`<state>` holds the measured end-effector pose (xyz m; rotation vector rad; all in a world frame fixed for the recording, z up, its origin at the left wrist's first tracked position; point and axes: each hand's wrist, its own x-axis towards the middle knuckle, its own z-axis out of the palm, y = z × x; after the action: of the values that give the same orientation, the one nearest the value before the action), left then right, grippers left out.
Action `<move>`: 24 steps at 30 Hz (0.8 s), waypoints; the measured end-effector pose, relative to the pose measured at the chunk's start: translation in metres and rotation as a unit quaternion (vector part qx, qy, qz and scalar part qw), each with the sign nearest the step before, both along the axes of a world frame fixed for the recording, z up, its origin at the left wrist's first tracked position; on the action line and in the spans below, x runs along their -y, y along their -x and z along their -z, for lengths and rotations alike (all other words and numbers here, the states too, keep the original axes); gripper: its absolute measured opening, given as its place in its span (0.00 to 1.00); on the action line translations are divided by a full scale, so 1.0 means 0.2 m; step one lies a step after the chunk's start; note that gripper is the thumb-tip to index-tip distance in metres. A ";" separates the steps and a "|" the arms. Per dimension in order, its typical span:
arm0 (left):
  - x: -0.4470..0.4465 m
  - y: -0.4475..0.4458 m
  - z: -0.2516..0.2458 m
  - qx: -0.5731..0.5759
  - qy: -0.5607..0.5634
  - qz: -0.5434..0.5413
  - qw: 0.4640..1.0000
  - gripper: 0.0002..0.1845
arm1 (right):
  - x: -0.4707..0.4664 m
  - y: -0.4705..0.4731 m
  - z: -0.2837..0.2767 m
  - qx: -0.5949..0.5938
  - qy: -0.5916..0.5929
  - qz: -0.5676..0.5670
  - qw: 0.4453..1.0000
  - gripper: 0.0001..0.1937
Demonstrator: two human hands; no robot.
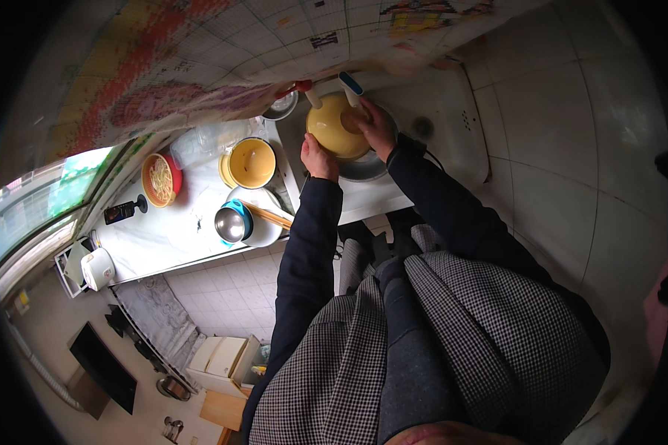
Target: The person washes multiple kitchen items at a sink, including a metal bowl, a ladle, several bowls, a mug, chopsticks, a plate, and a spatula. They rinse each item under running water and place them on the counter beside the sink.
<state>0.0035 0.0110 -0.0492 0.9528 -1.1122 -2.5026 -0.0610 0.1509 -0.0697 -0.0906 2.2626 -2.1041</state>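
A yellow round bowl (334, 127) is tilted over a sink, its smooth curved side towards me. My left hand (318, 158) grips its near left edge, with the thumb on the yellow surface. Against its right side lies my right hand (377, 129); a brownish patch under those fingers is too dim to identify. Below the bowl, a metal basin (362, 171) rests in the white sink (445, 105). Two taps reach over the bowl from the wall side, a red-handled tap (313, 97) and a blue-topped tap (350, 84).
On the counter (161, 239) at left stand a yellow container (252, 162), a small metal pot with blue trim (231, 224), chopsticks (267, 214) on a white plate (264, 233), and a basket of pale strips (160, 179). A phone (119, 212) stands near the window.
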 end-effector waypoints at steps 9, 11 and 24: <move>0.01 0.01 -0.05 -0.006 0.018 0.002 1.000 0.21 | -0.03 0.02 -0.18 0.091 0.145 -0.085 0.982 0.29; -0.01 0.01 -0.05 -0.008 0.004 0.009 1.000 0.22 | -0.08 0.02 -0.15 0.138 0.202 -0.077 0.967 0.24; -0.15 0.02 -0.06 -0.069 -0.142 0.051 0.986 0.17 | 0.06 -0.09 -0.28 -0.167 -0.210 0.110 0.957 0.32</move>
<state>-0.0005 0.0409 -0.0370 0.7895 -0.7948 -2.8161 -0.0438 0.1390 -0.0140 -0.1969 2.9979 -1.7477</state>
